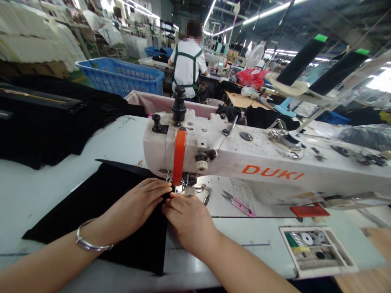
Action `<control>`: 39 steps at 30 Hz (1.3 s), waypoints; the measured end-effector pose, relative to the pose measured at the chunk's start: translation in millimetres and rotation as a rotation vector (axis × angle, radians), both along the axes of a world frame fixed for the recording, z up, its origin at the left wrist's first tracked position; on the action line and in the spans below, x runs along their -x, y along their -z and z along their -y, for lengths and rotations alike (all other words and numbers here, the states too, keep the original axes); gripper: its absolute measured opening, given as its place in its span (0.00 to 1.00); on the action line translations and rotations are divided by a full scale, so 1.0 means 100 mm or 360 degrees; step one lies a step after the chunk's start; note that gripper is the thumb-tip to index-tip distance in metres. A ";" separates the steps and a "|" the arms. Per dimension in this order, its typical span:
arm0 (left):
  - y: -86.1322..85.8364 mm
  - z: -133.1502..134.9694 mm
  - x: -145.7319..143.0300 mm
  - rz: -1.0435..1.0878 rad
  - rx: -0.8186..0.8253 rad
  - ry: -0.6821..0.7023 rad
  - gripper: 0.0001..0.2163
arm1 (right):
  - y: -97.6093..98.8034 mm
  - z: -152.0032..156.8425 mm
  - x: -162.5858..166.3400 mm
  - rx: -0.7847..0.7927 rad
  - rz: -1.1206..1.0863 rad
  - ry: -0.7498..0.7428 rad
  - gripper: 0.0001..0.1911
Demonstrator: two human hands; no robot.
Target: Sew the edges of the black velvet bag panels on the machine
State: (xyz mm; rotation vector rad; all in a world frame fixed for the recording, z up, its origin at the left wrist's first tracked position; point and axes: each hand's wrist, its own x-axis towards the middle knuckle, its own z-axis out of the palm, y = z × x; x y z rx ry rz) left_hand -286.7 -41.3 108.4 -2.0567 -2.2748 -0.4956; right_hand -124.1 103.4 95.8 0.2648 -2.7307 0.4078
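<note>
A black fabric piece [82, 199] lies flat on the sewing machine's table, with its right edge running up to the needle area. My left hand [134, 209] rests on top of this fabric, fingers stretched out together toward the presser foot. Close beside it, my right hand [189, 219] has its fingers bent and pinched at the fabric's right edge, just in front of the foot. The white sewing machine [226, 158] stands directly beyond both hands. Its orange guard [179, 156] hangs over the needle area, and the needle tip itself is hidden.
Pink-handled thread snips [240, 204] lie under the machine arm. A tray [317, 250] of bobbins is set into the table at right. Black fabric [58, 118] is piled at left, near a blue basket [122, 77]. A co-worker [189, 61] sits ahead, back turned.
</note>
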 end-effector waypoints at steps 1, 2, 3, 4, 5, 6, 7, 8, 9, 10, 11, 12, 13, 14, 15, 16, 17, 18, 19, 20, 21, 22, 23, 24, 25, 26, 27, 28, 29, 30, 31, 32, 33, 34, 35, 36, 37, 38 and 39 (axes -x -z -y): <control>-0.02 0.00 0.01 0.0014 0.0011 -0.0004 0.20 | 0.00 0.01 0.00 0.0017 -0.0002 0.0007 0.12; -0.04 0.01 0.01 0.0030 0.0029 -0.0012 0.20 | -0.01 0.01 -0.01 0.0035 -0.0001 0.0015 0.12; -0.07 0.05 0.00 0.0047 0.0061 -0.0014 0.19 | -0.04 0.01 -0.03 0.0057 0.0005 0.0018 0.13; -0.09 0.11 -0.02 0.0061 0.0104 -0.0012 0.19 | -0.08 -0.01 -0.06 0.0086 0.0016 0.0018 0.13; -0.11 0.19 -0.06 0.0066 0.0149 -0.0004 0.23 | -0.14 -0.03 -0.12 0.0121 0.0037 0.0018 0.15; -0.12 0.30 -0.11 0.0057 0.0197 0.0011 0.33 | -0.21 -0.06 -0.20 0.0161 0.0061 0.0027 0.18; -0.11 0.42 -0.18 0.0028 0.0238 0.0030 0.45 | -0.28 -0.10 -0.29 0.0198 0.0094 0.0050 0.21; -0.09 0.54 -0.25 -0.0030 0.0248 0.0055 0.52 | -0.35 -0.15 -0.39 0.0225 0.0133 0.0091 0.25; -0.06 0.65 -0.33 -0.0090 0.0260 0.0089 0.52 | -0.42 -0.21 -0.49 0.0231 0.0175 0.0144 0.28; -0.03 0.75 -0.39 -0.0134 0.0253 0.0129 0.47 | -0.46 -0.27 -0.56 0.0203 0.0239 0.0194 0.31; 0.00 0.83 -0.45 -0.0146 0.0228 0.0166 0.41 | -0.49 -0.33 -0.61 0.0161 0.0296 0.0229 0.34; 0.03 0.88 -0.49 -0.0114 0.0200 0.0178 0.36 | -0.50 -0.39 -0.63 0.0111 0.0343 0.0251 0.34; 0.06 0.91 -0.51 -0.0042 0.0178 0.0150 0.33 | -0.49 -0.43 -0.61 0.0055 0.0368 0.0281 0.33; 0.08 0.92 -0.52 0.0060 0.0164 0.0088 0.32 | -0.47 -0.46 -0.55 0.0006 0.0362 0.0334 0.28; 0.09 0.91 -0.51 0.0174 0.0154 -0.0001 0.31 | -0.44 -0.47 -0.46 -0.0033 0.0337 0.0404 0.21; 0.09 0.90 -0.50 0.0288 0.0132 -0.0098 0.29 | -0.40 -0.48 -0.35 -0.0068 0.0293 0.0507 0.13; 0.09 0.88 -0.48 0.0396 0.0107 -0.0185 0.26 | -0.37 -0.47 -0.23 -0.0080 0.0249 0.0610 0.07; 0.08 0.86 -0.46 0.0501 0.0072 -0.0258 0.24 | -0.34 -0.46 -0.13 -0.0081 0.0218 0.0666 0.06; 0.06 0.84 -0.45 0.0607 0.0017 -0.0333 0.21 | -0.32 -0.44 -0.06 -0.0082 0.0195 0.0694 0.08; 0.05 0.83 -0.43 0.0714 -0.0030 -0.0424 0.18 | -0.31 -0.41 -0.03 -0.0084 0.0185 0.0692 0.08; 0.03 0.82 -0.43 0.0814 -0.0062 -0.0534 0.17 | -0.30 -0.37 -0.04 -0.0083 0.0181 0.0655 0.07; 0.01 0.82 -0.42 0.0898 -0.0087 -0.0654 0.17 | -0.30 -0.31 -0.09 -0.0061 0.0181 0.0582 0.07; -0.01 0.82 -0.43 0.0960 -0.0106 -0.0765 0.19 | -0.30 -0.24 -0.19 -0.0005 0.0183 0.0486 0.10; -0.02 0.82 -0.43 0.0999 -0.0127 -0.0845 0.20 | -0.30 -0.16 -0.30 0.0076 0.0186 0.0374 0.13; -0.03 0.82 -0.44 0.1016 -0.0145 -0.0883 0.21 | -0.28 -0.07 -0.43 0.0198 0.0188 0.0258 0.14; -0.04 0.82 -0.45 0.1018 -0.0159 -0.0887 0.21 | -0.26 0.03 -0.56 0.0316 0.0189 0.0206 0.15; -0.05 0.82 -0.46 0.1005 -0.0167 -0.0867 0.21 | -0.24 0.13 -0.67 0.0394 0.0186 0.0186 0.17; -0.06 0.82 -0.47 0.0982 -0.0169 -0.0832 0.20 | -0.20 0.22 -0.75 0.0433 0.0163 0.0212 0.19; -0.07 0.83 -0.47 0.0951 -0.0166 -0.0796 0.19 | -0.16 0.31 -0.80 0.0453 0.0116 0.0254 0.21; -0.07 0.83 -0.47 0.0913 -0.0159 -0.0763 0.18 | -0.13 0.37 -0.83 0.0443 0.0067 0.0289 0.19; -0.08 0.84 -0.46 0.0864 -0.0153 -0.0726 0.16 | -0.10 0.42 -0.83 0.0410 0.0022 0.0300 0.15; -0.08 0.84 -0.45 0.0804 -0.0149 -0.0681 0.15 | -0.08 0.45 -0.81 0.0365 -0.0019 0.0277 0.11; -0.08 0.85 -0.44 0.0724 -0.0160 -0.0628 0.15 | -0.07 0.46 -0.79 0.0317 -0.0054 0.0221 0.06; -0.07 0.85 -0.43 0.0619 -0.0163 -0.0533 0.16 | -0.07 0.45 -0.76 0.0275 -0.0088 0.0138 0.04; -0.07 0.85 -0.42 0.0480 -0.0166 -0.0398 0.18 | -0.08 0.44 -0.73 0.0250 -0.0139 0.0050 0.06; -0.06 0.84 -0.42 0.0312 -0.0166 -0.0241 0.21 | -0.09 0.43 -0.70 0.0244 -0.0198 -0.0027 0.09; -0.05 0.82 -0.43 0.0133 -0.0148 -0.0081 0.24 | -0.09 0.41 -0.69 0.0249 -0.0259 -0.0086 0.11; -0.04 0.80 -0.45 -0.0029 -0.0117 0.0066 0.27 | -0.10 0.40 -0.67 0.0251 -0.0315 -0.0122 0.13; -0.04 0.77 -0.48 -0.0156 -0.0086 0.0184 0.29 | -0.09 0.39 -0.66 0.0246 -0.0355 -0.0133 0.14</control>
